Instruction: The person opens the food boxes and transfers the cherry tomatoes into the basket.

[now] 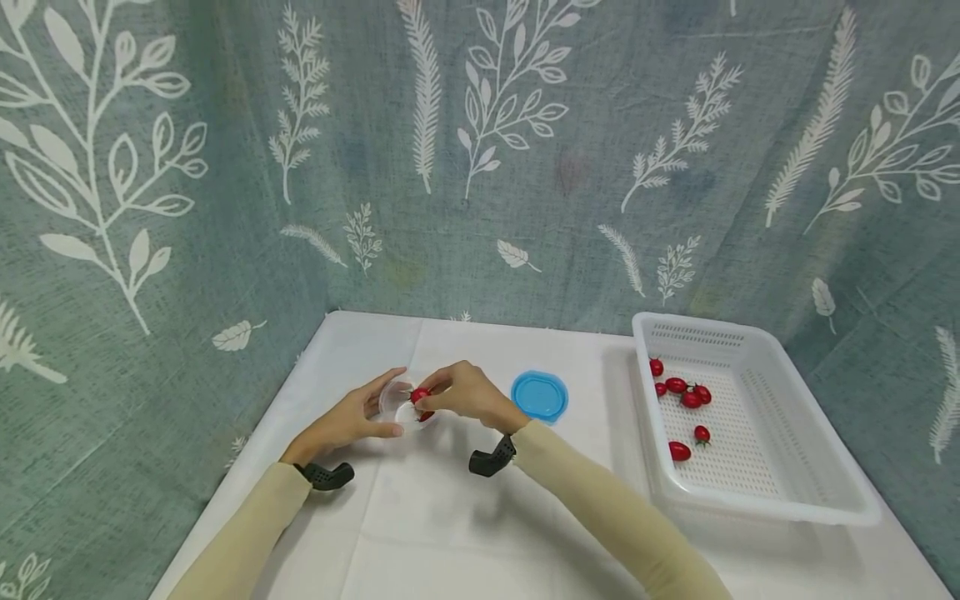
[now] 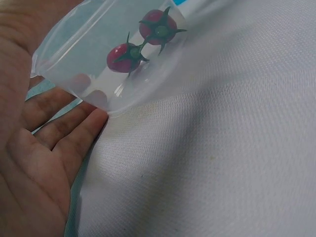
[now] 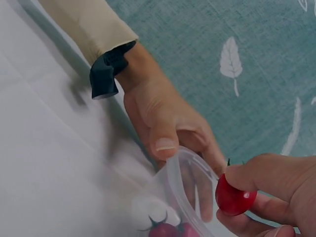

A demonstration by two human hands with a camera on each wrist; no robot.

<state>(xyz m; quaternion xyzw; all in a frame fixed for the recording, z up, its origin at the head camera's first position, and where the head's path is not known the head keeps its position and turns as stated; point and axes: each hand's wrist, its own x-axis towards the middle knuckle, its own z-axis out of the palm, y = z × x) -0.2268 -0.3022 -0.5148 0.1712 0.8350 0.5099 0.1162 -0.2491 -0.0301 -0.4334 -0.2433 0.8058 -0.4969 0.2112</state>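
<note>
My left hand [image 1: 347,427] holds a clear plastic tub [image 2: 81,42] from its left side, thumb at the rim and fingers round the far wall. The tub is tilted in the left wrist view. Through its wall two red cherry tomatoes [image 2: 157,27] with green stalks show at the bottom. Over the tub's mouth, my right hand [image 1: 471,395] pinches another cherry tomato [image 3: 235,195] between thumb and fingers. In the right wrist view this tomato is just beside the rim, above the ones inside.
A round blue lid [image 1: 539,396] lies on the white-covered table, right of the hands. Farther right stands a white perforated basket [image 1: 750,392] with several cherry tomatoes [image 1: 691,400] along its left side. A leaf-patterned green cloth [image 1: 517,208] hangs behind the table and along its left.
</note>
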